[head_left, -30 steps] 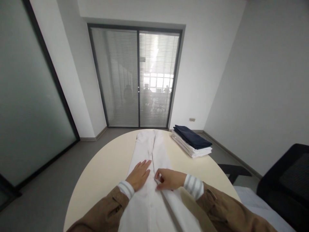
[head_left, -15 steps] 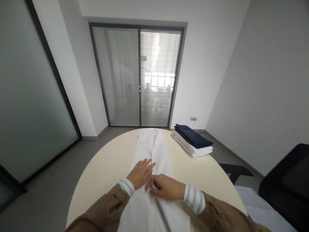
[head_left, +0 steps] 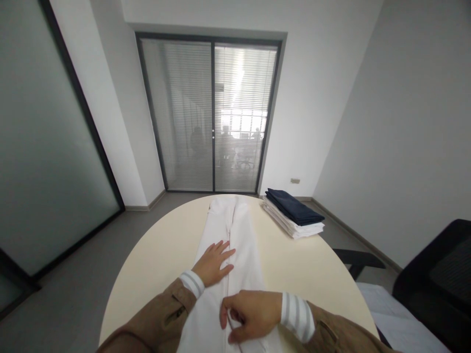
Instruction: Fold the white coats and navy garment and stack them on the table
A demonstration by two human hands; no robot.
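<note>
A long white garment [head_left: 235,215] lies lengthwise down the middle of the round table, with a seam or front edge along its centre. My left hand [head_left: 212,264] rests flat on it, fingers spread, just left of that line. Closer to me, my right hand [head_left: 253,316] curls over the centre line, its thumb and forefinger around the fabric edge. The garment's nearest part is partly covered by my right hand and runs out of the picture.
Folded dark blue cloth [head_left: 294,206] tops a stack of folded white cloth [head_left: 303,229] at the table's [head_left: 154,264] back right. A black chair [head_left: 437,279] stands at the right, with white fabric [head_left: 401,316] beside it. Beyond are glass doors [head_left: 213,117] with blinds.
My right hand has slid toward me along the centre line, away from my left hand. The left hand stays in nearly the same spot. The dark fold below the right hand has flattened.
</note>
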